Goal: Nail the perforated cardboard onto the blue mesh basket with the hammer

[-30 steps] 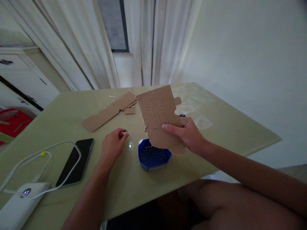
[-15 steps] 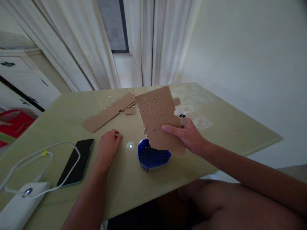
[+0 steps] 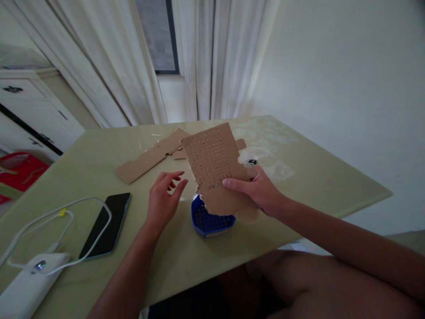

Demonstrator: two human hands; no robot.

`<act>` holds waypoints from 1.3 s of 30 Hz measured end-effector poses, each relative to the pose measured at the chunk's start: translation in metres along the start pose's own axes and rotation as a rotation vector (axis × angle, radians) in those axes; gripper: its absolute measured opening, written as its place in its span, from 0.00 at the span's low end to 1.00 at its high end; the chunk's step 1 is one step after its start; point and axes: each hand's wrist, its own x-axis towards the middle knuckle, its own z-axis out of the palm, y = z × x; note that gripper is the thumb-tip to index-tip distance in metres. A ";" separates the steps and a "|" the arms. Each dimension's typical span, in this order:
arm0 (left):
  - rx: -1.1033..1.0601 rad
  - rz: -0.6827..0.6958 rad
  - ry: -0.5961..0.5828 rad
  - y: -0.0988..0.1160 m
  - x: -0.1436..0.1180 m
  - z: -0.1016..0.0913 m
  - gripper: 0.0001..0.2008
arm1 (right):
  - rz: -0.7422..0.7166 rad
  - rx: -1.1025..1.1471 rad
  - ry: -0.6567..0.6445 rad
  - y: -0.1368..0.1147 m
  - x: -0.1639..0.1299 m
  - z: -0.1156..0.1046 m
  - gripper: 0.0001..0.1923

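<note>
**No words to read here**

There are no words, numbers, brand names or signs that can be read in this view. The brown cardboard sheet (image 3: 215, 166) has rows of little holes in it, but no letters. The other cardboard pieces (image 3: 151, 156) on the table are plain brown. The phone (image 3: 105, 225) has a dark, blank screen. The white box (image 3: 28, 285) with the cable has a small shiny spot on it; it is too small to tell if it is a mark or a logo. The blue tray (image 3: 210, 220) has only holes, with no label on it.
</note>
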 end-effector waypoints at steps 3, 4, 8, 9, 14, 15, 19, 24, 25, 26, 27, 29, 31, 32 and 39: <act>-0.217 0.178 0.029 0.018 -0.011 0.008 0.06 | 0.012 0.028 -0.056 -0.001 -0.003 0.005 0.22; -0.259 0.207 0.018 0.021 -0.015 0.010 0.03 | 0.021 0.040 -0.077 -0.002 -0.004 0.007 0.22; -0.344 0.271 0.001 0.027 -0.025 0.014 0.04 | 0.069 0.089 -0.127 -0.004 -0.007 0.011 0.25; -0.347 0.281 0.006 0.027 -0.026 0.014 0.05 | 0.080 0.099 -0.133 -0.004 -0.007 0.012 0.26; -0.299 0.288 0.050 0.029 -0.027 0.012 0.05 | 0.096 0.114 -0.151 -0.003 -0.007 0.014 0.24; -0.292 0.289 0.060 0.030 -0.028 0.012 0.05 | 0.093 0.109 -0.150 -0.002 -0.007 0.014 0.24; -0.314 0.299 0.097 0.030 -0.032 0.014 0.05 | 0.073 0.077 -0.148 -0.004 -0.008 0.014 0.23; -0.347 0.325 0.155 0.029 -0.037 0.016 0.07 | 0.063 0.044 -0.178 -0.007 -0.009 0.013 0.21; -0.348 0.330 0.165 0.028 -0.037 0.017 0.07 | 0.058 0.042 -0.185 -0.008 -0.009 0.012 0.21; -0.347 0.333 0.170 0.027 -0.038 0.017 0.07 | 0.053 0.042 -0.191 -0.008 -0.009 0.012 0.21; -0.347 0.335 0.174 0.027 -0.038 0.018 0.07 | 0.049 0.039 -0.194 -0.008 -0.009 0.012 0.21; -0.358 0.335 0.181 0.026 -0.039 0.019 0.08 | 0.040 0.024 -0.202 -0.008 -0.009 0.011 0.20; -0.383 0.337 0.191 0.027 -0.039 0.019 0.10 | 0.031 -0.002 -0.212 -0.007 -0.009 0.011 0.20; -0.393 0.337 0.192 0.028 -0.039 0.019 0.10 | 0.024 -0.015 -0.218 -0.007 -0.009 0.010 0.19; -0.379 0.334 0.182 0.038 -0.039 0.015 0.11 | -0.004 -0.026 -0.202 0.000 -0.005 0.009 0.21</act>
